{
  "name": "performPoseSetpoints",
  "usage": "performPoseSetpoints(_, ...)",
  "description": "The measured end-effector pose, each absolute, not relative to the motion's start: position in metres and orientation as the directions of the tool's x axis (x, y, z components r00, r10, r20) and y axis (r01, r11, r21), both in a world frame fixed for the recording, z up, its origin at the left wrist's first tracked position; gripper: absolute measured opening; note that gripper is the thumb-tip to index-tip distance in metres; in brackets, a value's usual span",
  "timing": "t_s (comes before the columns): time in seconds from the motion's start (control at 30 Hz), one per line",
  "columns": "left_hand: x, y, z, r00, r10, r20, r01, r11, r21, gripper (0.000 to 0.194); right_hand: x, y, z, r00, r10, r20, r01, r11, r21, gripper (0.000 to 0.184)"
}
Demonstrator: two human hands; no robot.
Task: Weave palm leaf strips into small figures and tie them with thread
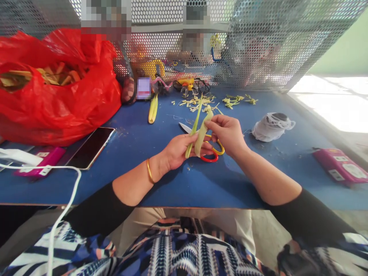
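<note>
My left hand (pixel 179 150) grips the lower end of a pale green leaf strip (pixel 201 132) above the blue table (pixel 161 184). My right hand (pixel 227 132) pinches the strip's upper part between thumb and fingers. A thinner green stalk (pixel 195 122) sticks up from the same left-hand grip. Under the hands lie scissors (pixel 211 147) with a red and a yellow handle; their blade points left. A gold bangle sits on my left wrist.
A red plastic bag (pixel 57 88) of leaf strips fills the left. A phone (pixel 90 147) and a pink box (pixel 43 159) lie nearby, with a white cable. Leaf scraps (pixel 201 102), a folded leaf (pixel 153 109), white string roll (pixel 271 126) and another pink box (pixel 340 166) lie around. Perforated metal screen behind.
</note>
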State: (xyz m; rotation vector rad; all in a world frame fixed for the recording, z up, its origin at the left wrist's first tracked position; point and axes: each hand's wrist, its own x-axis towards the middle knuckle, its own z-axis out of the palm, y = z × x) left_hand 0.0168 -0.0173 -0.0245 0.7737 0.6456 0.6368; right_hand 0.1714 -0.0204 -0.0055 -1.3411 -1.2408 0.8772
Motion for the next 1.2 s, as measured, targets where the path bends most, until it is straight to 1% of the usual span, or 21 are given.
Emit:
performPoseSetpoints(0.1, 0.017, -0.018, -0.025, 0.646, 0.699, -0.307, -0.277, 0.589, 0.759, 0.032, 0.171, -0.021, -0.009, 0.175, 0.969, 0.172, 0.254, 0.124, -0.959, 0.019)
performPoseSetpoints(0.27, 0.017, -0.018, -0.027, 0.632, 0.715, -0.3, -0.288, 0.576, 0.765, 0.028, 0.17, -0.021, -0.014, 0.167, 0.964, 0.206, 0.313, 0.147, -0.938, 0.021)
performPoseSetpoints(0.53, 0.017, -0.019, -0.024, 0.635, 0.686, -0.354, -0.216, 0.598, 0.772, 0.027, 0.17, -0.021, -0.012, 0.153, 0.965, 0.213, 0.31, 0.157, -0.938, 0.022)
performPoseSetpoints(0.73, 0.018, -0.02, -0.019, 0.586, 0.71, -0.39, -0.19, 0.588, 0.786, 0.033, 0.175, -0.019, -0.01, 0.048, 0.98, 0.192, 0.312, 0.168, -0.935, 0.022)
performPoseSetpoints(0.83, 0.018, -0.022, -0.017, 0.592, 0.713, -0.375, -0.154, 0.557, 0.816, 0.028, 0.179, -0.016, -0.011, 0.013, 0.981, 0.192, 0.305, 0.179, -0.935, 0.02)
performPoseSetpoints(0.9, 0.016, -0.021, -0.015, 0.575, 0.726, -0.378, -0.171, 0.559, 0.811, 0.026, 0.186, -0.011, -0.013, -0.011, 0.976, 0.216, 0.324, 0.208, -0.923, 0.017)
performPoseSetpoints(0.93, 0.015, -0.02, -0.013, 0.549, 0.743, -0.384, -0.207, 0.565, 0.799, 0.027, 0.191, -0.007, -0.014, -0.016, 0.971, 0.24, 0.358, 0.23, -0.905, 0.017)
performPoseSetpoints(1.0, 0.012, -0.015, -0.01, 0.476, 0.787, -0.392, -0.319, 0.57, 0.757, 0.033, 0.204, 0.001, -0.018, -0.014, 0.952, 0.306, 0.5, 0.271, -0.823, 0.018)
performPoseSetpoints(1.03, 0.01, -0.011, -0.009, 0.444, 0.803, -0.397, -0.374, 0.569, 0.733, 0.036, 0.211, 0.005, -0.021, -0.019, 0.939, 0.344, 0.611, 0.283, -0.739, 0.019)
performPoseSetpoints(1.07, 0.008, -0.009, -0.007, 0.427, 0.811, -0.399, -0.418, 0.569, 0.708, 0.037, 0.217, 0.009, -0.023, -0.046, 0.926, 0.376, 0.735, 0.286, -0.615, 0.022)
performPoseSetpoints(1.1, 0.007, -0.006, -0.007, 0.418, 0.814, -0.402, -0.45, 0.57, 0.687, 0.038, 0.222, 0.012, -0.026, -0.095, 0.918, 0.385, 0.823, 0.29, -0.488, 0.027)
performPoseSetpoints(1.13, 0.006, -0.004, -0.006, 0.416, 0.814, -0.406, -0.471, 0.575, 0.669, 0.039, 0.225, 0.014, -0.03, -0.154, 0.913, 0.379, 0.875, 0.304, -0.378, 0.031)
performPoseSetpoints(1.17, 0.006, -0.003, -0.006, 0.417, 0.812, -0.408, -0.484, 0.579, 0.657, 0.04, 0.226, 0.016, -0.033, -0.213, 0.905, 0.369, 0.898, 0.33, -0.292, 0.036)
performPoseSetpoints(1.2, 0.006, -0.002, -0.006, 0.418, 0.81, -0.411, -0.491, 0.582, 0.648, 0.04, 0.226, 0.017, -0.035, -0.266, 0.894, 0.361, 0.902, 0.363, -0.235, 0.04)
